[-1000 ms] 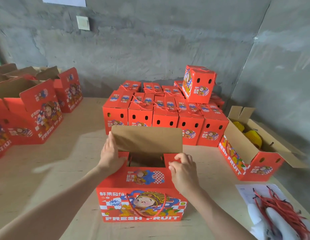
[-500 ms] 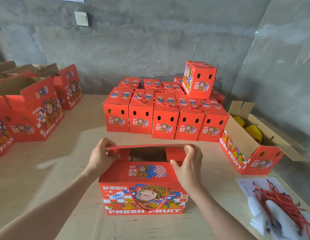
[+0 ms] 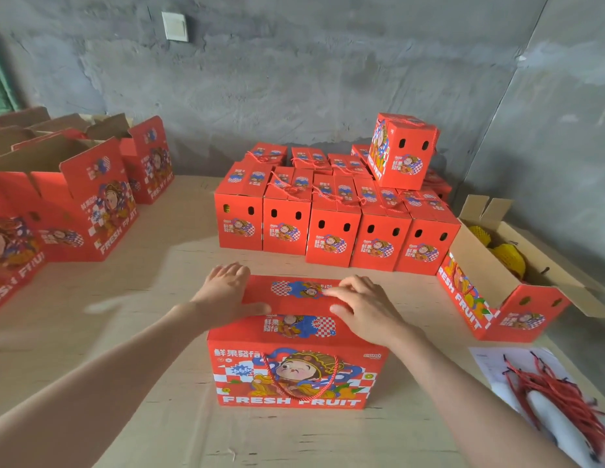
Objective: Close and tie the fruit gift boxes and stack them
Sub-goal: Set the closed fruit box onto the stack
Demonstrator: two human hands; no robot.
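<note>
A red fruit gift box (image 3: 296, 373) printed "FRESH FRUIT" stands in front of me on the table, its top flaps folded down flat. A red cord handle hangs on its front face. My left hand (image 3: 225, 292) presses on the left end of the lid, fingers spread over the far edge. My right hand (image 3: 362, 305) lies on the right part of the lid with fingers loosely bent, pressing down. Behind the box stand several closed, tied red boxes (image 3: 331, 228) in rows, with one more box (image 3: 401, 152) stacked on top at the right.
An open box (image 3: 507, 302) holding yellow netted fruit sits at the right. A bundle of red cords (image 3: 558, 393) lies on white paper at the lower right. Several open empty boxes (image 3: 74, 204) stand at the left. Grey walls close the back and right.
The far flap, upright a second ago, has been folded down over the box. Both hands moved from the flap's edges onto the closed lid.
</note>
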